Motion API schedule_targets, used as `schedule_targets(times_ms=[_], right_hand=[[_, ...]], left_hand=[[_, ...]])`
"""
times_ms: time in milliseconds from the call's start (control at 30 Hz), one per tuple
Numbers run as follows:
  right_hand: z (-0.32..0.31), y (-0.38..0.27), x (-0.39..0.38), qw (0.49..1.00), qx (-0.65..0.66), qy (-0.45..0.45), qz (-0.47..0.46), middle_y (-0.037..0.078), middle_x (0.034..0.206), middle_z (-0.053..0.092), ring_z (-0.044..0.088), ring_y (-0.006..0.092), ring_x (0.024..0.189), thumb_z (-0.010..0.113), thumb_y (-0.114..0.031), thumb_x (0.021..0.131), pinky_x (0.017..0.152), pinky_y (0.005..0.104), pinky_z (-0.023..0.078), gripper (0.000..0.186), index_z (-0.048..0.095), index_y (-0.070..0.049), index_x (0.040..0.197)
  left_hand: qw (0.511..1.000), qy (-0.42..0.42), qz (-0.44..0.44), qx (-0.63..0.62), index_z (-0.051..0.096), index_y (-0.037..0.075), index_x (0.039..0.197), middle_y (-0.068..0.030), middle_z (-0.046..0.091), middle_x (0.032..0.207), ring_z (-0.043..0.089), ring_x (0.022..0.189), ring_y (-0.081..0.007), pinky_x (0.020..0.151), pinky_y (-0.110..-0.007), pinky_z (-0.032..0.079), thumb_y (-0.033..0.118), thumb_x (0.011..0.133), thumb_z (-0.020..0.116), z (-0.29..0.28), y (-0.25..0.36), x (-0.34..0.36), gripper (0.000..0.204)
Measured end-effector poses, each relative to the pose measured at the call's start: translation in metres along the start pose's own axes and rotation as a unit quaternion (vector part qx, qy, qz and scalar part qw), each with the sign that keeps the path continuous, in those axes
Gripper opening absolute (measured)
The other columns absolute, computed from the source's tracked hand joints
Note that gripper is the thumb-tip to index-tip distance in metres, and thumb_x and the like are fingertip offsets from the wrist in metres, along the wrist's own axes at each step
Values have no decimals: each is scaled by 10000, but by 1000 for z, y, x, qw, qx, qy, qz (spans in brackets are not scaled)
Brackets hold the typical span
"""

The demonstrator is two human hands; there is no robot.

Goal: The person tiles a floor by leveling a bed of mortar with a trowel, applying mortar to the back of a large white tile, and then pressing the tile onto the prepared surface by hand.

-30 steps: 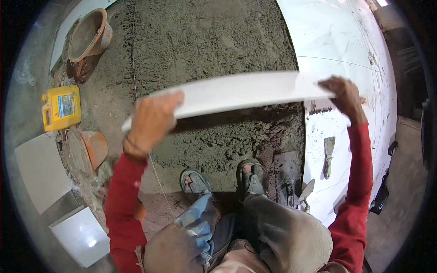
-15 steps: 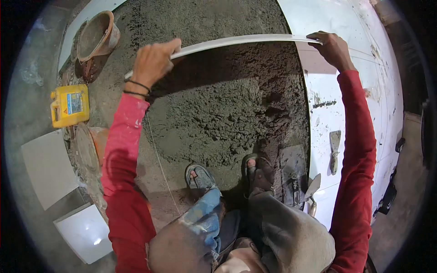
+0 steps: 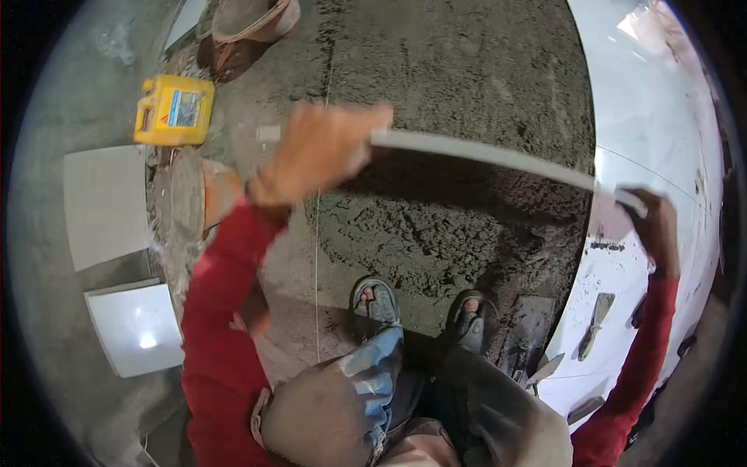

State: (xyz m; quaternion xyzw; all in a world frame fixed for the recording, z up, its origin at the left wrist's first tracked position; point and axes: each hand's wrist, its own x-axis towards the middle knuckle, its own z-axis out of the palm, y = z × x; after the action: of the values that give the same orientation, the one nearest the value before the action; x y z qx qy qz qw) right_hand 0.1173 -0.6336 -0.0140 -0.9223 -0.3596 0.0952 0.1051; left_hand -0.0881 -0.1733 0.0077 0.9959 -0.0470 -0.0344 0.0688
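My left hand [image 3: 315, 152], blurred, is closed around the left part of a long pale straightedge [image 3: 490, 152]. My right hand [image 3: 655, 226] grips its other end over the white tiles [image 3: 646, 148] on the right. The straightedge spans a bed of wet grey mortar [image 3: 459, 70], slanting nearer to me at its right end. Beyond it the mortar looks fairly level; on the near side lies rough, lumpy mortar [image 3: 412, 237], partly in the bar's shadow. Whether the bar touches the mortar all along, I cannot tell.
My sandalled feet [image 3: 377, 302] stand at the mortar's near edge. A taut string [image 3: 317, 288] runs along the left. A steel float [image 3: 531, 331] and a trowel [image 3: 596, 325] lie at right. Buckets [image 3: 253, 22], a yellow jerrycan [image 3: 177, 110] and loose tiles [image 3: 107, 204] are at left.
Both hands have brought the straightedge nearer to my feet, its right end now lower in the picture than its left. My view has shifted, so the surroundings sit differently. Both hands keep their grip.
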Motion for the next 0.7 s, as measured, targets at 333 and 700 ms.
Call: schedule_targets(times_ms=[333, 700], right_hand=[[18, 75, 255, 992, -83, 85, -46, 204, 896, 716, 687, 338, 789, 653, -379, 907, 733, 410, 519, 404, 700, -39, 1121], [10, 43, 171, 997, -64, -39, -8, 193, 802, 685, 668, 278, 668, 695, -255, 855, 618, 403, 484, 262, 692, -4, 926]], left_hand=[[987, 116, 15, 115, 582, 67, 1001, -227, 669, 812, 660, 800, -433, 681, -522, 512, 83, 737, 655, 4, -157, 164, 274], [995, 2, -2, 96, 654, 108, 1052, -216, 691, 853, 684, 866, -380, 726, -456, 535, 105, 745, 651, 14, -139, 106, 307]])
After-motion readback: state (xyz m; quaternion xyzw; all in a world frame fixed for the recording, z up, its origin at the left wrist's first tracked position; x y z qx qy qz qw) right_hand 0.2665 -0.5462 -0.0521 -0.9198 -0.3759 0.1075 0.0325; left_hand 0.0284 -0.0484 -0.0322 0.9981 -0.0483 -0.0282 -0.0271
